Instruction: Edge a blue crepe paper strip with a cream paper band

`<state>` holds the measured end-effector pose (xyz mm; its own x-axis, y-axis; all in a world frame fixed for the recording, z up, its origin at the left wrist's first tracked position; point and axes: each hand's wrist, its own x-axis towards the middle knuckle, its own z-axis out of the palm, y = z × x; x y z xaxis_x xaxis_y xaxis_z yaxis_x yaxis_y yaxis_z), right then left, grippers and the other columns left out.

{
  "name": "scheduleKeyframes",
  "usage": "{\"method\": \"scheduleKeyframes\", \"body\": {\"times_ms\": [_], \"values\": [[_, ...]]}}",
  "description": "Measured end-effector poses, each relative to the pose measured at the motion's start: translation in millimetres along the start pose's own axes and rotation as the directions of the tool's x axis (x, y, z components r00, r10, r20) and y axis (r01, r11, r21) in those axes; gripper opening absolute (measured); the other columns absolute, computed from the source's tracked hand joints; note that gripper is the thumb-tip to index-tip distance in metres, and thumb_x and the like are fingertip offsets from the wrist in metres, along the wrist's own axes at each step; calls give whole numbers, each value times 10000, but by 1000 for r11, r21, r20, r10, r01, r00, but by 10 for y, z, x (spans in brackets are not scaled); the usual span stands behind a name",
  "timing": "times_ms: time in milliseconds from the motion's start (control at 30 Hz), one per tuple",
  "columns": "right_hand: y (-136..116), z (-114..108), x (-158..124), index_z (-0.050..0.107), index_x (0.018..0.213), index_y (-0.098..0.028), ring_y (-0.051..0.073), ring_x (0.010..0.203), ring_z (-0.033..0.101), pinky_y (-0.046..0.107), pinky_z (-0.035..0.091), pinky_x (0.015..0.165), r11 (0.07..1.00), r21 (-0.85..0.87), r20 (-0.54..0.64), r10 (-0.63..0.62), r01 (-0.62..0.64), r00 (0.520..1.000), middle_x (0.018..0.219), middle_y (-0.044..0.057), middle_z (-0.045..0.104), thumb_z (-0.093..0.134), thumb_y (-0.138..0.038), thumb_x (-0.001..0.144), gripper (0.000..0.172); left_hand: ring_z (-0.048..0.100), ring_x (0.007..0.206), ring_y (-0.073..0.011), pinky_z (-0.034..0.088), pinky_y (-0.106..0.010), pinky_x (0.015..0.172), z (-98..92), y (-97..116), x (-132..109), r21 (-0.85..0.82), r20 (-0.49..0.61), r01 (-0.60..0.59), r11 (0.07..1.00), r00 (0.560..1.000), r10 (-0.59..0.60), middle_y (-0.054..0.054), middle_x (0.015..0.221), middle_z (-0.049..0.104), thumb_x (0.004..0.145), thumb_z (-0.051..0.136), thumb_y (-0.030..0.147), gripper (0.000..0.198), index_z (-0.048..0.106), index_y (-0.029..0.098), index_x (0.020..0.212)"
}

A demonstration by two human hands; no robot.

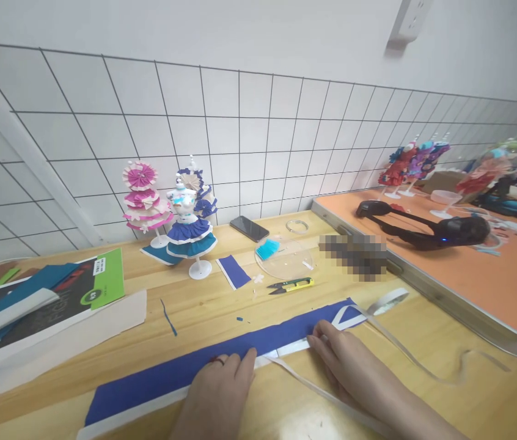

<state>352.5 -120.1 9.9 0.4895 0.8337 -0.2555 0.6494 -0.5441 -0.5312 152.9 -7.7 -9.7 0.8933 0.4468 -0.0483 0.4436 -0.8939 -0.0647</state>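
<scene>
- Blue strip [148, 383]: I see it slanting across the near part of the wooden surface [208, 311], left end lower and closer to the near edge, right end toward the right edge.
- White tape [302, 380]: by the strip's near edge, a loose length running forward under the right forearm.
- Left grip [216, 391]: fingers curled, tips down on the strip, nearly together; can't tell if anything's pinched.
- Right grip [348, 349]: thumb and forefinger close together at the strip's near edge, touching white tape; can't tell from here if it's clamped.
- Tape roll [389, 300]: just beyond the strip's right end.
- Yellow-handled snips [291, 285]: beyond the strip, mid-surface.
- Phone [249, 228]: at the back edge.
- Blue-skirted dress form [191, 229]: upright, left of the phone.
- Green-cornered book [110, 278]: left edge, sheets on top.
</scene>
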Motion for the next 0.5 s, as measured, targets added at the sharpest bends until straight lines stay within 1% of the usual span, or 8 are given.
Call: {"method": "scheduleKeyframes", "body": {"times_ms": [67,133,233,300,433,500], "values": [[5,-34,-7,422,703,-221,161,528,543,232,290,475,999,-39,-33,-9,7,999,557,-6,553,269,-392,899,302,614,677,-220,445,-295,558,-30,16,45,10,43,5,1000,999,-5,-51,745,630,692,404,-23,503,500,191,1137],[15,-75,-13,426,709,-221,160,490,525,237,287,477,998,-60,-33,15,-17,999,506,-18,529,271,-376,898,289,611,639,-213,434,-282,531,-60,37,105,0,75,21,1000,997,-21,-36,737,623,647,407,-42,482,518,207,1045],[69,-131,-11,434,713,-222,169,487,526,245,289,482,995,-90,-55,29,-34,998,501,-14,533,285,-374,890,277,611,643,-207,428,-282,540,-102,62,208,-55,80,22,998,997,-17,-30,736,623,741,383,19,290,529,213,901],[147,-158,6,446,730,-224,191,534,555,254,303,495,993,-115,-77,32,-41,997,552,9,570,284,-378,887,273,615,673,-208,430,-287,563,-146,65,264,-116,74,8,993,997,0,-27,754,637,808,367,92,209,525,213,872],[414,-214,72,478,780,-231,255,661,610,280,344,532,979,-167,-111,97,-115,989,649,63,634,288,-363,876,250,617,688,-184,414,-267,578,-281,38,312,-210,105,21,977,994,1,-11,788,656,866,341,185,192,530,218,880],[584,-261,103,485,797,-235,272,678,620,292,364,544,969,-177,-130,151,-172,980,660,72,651,301,-365,867,236,615,683,-171,403,-256,576,-321,20,315,-236,124,24,972,992,5,-7,788,656,880,323,199,214,536,216,864]]}}
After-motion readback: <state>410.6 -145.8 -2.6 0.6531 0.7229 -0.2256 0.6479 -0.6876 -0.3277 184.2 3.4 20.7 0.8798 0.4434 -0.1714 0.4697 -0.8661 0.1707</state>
